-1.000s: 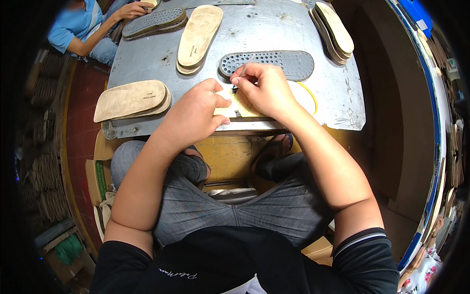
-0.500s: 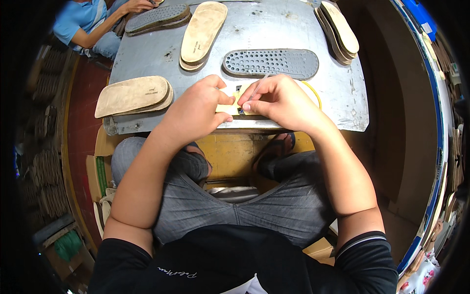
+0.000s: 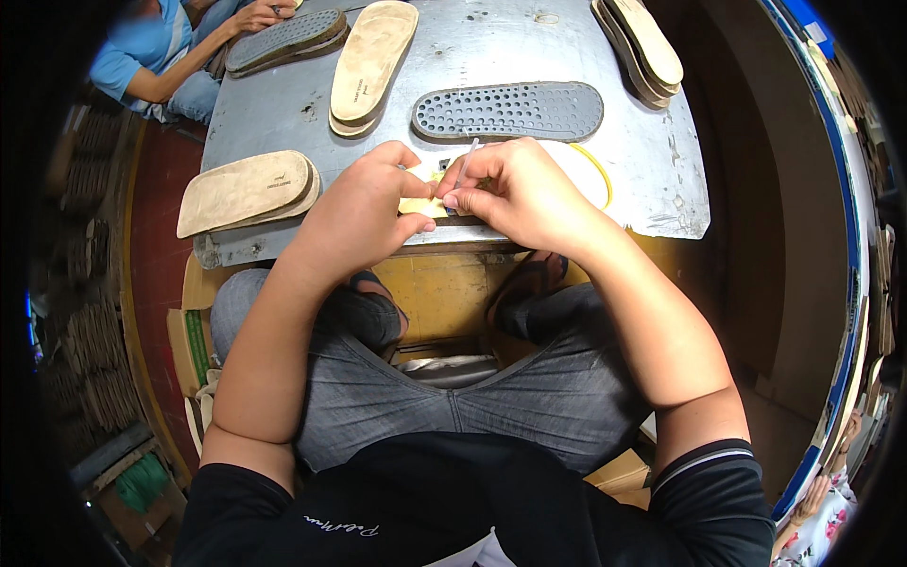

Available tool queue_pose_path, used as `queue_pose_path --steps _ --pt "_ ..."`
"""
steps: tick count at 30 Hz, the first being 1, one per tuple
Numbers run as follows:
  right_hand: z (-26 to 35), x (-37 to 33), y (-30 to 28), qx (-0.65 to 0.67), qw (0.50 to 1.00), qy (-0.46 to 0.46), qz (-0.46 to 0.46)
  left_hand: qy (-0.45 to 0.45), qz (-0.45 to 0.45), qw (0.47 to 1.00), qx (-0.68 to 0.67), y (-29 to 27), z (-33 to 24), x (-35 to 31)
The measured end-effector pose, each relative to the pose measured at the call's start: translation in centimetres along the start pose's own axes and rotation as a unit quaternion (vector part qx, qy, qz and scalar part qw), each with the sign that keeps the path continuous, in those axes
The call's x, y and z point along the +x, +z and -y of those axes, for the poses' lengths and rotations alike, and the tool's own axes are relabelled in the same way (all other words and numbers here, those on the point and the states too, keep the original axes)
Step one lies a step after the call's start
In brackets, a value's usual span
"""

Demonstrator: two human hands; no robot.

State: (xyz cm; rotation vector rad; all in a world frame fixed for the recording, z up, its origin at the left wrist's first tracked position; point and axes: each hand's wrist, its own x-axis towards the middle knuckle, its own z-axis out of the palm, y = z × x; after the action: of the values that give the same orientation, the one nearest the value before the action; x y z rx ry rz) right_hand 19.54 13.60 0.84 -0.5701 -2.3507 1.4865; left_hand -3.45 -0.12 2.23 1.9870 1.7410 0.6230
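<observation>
The yellow piece (image 3: 420,207), long axis hidden, lies between our left hand (image 3: 361,200), fingers parted, and our right hand (image 3: 515,192), pinching a stick (image 3: 468,162).

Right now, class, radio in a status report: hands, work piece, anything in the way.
Right hand pinching thin pale stick. Left hand open at yellow piece. Grey sole just beyond, seemingly not blocking.

left hand (image 3: 364,203) beside right hand (image 3: 521,194)
</observation>
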Motion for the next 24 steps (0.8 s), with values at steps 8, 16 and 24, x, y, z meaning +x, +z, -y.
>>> queue_pose_path --steps 8,16,24 --pt "1.01 0.22 -0.18 -0.024 0.999 0.038 0.024 0.007 -0.003 1.0 0.003 0.04 0.18 -0.05" --pt "0.74 0.45 0.21 0.002 0.998 0.055 0.008 0.005 0.0 1.0 0.002 0.05 0.33 -0.01" --pt "0.72 0.56 0.29 -0.004 0.999 0.039 -0.009 0.003 0.002 1.0 0.007 -0.07 -0.05 -0.01"
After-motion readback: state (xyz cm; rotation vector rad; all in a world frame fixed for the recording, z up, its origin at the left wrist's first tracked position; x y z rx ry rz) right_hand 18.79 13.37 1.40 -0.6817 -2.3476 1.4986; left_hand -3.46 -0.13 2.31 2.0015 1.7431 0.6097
